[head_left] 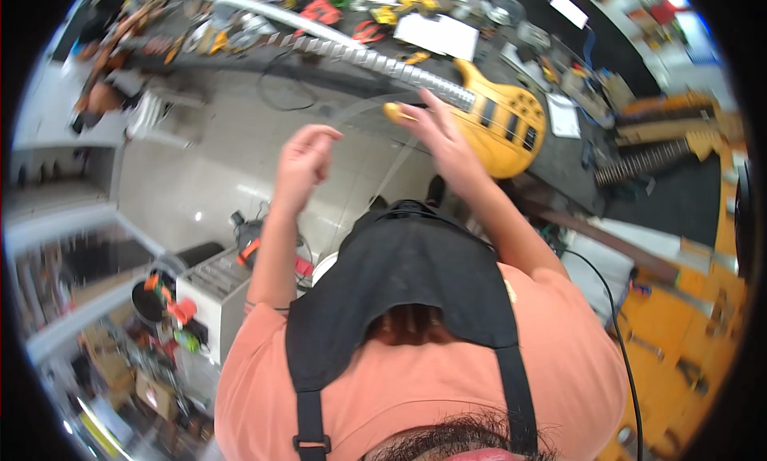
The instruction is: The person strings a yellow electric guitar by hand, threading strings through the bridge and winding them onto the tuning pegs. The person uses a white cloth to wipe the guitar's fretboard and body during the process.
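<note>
A yellow electric bass guitar lies on the cluttered dark bench, neck toward the upper left with pale strips along its fretboard. My right hand is at the guitar's lower horn, fingers extended and slightly blurred; whether they touch it I cannot tell. My left hand hangs left of the guitar over the floor, fingers curled; anything inside is hidden. A faint pale strand arcs between my hands, too blurred to identify.
Tools, papers and parts crowd the bench. Another guitar neck stands out at right. A white stool, a person at upper left, a white cabinet at lower left and orange tool board at right surround me.
</note>
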The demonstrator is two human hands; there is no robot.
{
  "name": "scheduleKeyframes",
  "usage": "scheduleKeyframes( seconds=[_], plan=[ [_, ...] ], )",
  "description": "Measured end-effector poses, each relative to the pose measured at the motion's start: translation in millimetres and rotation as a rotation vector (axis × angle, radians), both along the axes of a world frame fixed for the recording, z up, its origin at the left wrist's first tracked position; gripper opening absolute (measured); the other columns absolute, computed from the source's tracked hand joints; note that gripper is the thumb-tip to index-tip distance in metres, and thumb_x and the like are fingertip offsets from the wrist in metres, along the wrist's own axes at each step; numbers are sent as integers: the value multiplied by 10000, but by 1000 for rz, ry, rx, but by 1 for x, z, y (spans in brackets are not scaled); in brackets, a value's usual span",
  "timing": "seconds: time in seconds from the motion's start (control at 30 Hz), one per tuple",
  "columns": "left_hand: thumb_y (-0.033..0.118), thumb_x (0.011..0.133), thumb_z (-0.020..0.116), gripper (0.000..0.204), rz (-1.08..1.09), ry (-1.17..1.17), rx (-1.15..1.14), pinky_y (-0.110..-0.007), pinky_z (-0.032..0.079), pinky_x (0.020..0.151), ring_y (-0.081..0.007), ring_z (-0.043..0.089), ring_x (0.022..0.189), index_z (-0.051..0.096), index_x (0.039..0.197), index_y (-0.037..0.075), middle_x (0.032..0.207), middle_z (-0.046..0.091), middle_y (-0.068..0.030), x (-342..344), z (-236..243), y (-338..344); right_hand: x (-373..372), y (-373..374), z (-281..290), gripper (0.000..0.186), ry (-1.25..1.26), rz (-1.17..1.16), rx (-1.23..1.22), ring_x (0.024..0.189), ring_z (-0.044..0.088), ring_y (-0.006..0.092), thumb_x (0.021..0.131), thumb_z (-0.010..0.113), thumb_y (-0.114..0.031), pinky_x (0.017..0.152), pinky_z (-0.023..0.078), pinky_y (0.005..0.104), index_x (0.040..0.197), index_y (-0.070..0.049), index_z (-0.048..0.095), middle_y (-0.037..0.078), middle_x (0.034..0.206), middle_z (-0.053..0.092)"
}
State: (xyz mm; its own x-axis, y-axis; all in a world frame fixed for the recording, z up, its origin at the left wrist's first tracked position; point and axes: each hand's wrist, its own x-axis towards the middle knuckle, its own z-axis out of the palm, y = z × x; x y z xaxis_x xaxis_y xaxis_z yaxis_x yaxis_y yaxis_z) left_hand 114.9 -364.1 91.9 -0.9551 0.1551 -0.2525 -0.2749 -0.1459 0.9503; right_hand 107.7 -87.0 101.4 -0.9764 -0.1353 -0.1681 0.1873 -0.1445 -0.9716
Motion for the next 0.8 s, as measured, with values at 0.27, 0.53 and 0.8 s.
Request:
scheduleKeyframes(
  seconds=[0.27,0.53,0.8],
  plan=[
    [165,1108,571,193,-818,-74,-122,-268,470,672,-76,531,715,696,1165,30,784,568,29,-10,-81,176,-36,110,-31,221,12,-516,74,597,380,24,1191,463,-240,489,341,209,1342,-126,578,-58,800,416],
    [204,1042,660,216,-1140,10,-618,-393,545,822,-230,692,853,726,1119,14,909,748,-103,-37,-173,207,45,328,-121,243,15,-788,566,715,542,60,1132,561,-182,646,448,247,1242,-69,746,-38,876,632],
    [168,1055,660,215,-1412,-117,-826,-418,546,966,-301,733,1059,731,1185,12,1082,794,-164,-77,-211,249,29,419,-222,231,-241,-600,782,956,699,191,1078,600,-167,909,542,340,1191,-36,753,76,1035,772]
  ],
)
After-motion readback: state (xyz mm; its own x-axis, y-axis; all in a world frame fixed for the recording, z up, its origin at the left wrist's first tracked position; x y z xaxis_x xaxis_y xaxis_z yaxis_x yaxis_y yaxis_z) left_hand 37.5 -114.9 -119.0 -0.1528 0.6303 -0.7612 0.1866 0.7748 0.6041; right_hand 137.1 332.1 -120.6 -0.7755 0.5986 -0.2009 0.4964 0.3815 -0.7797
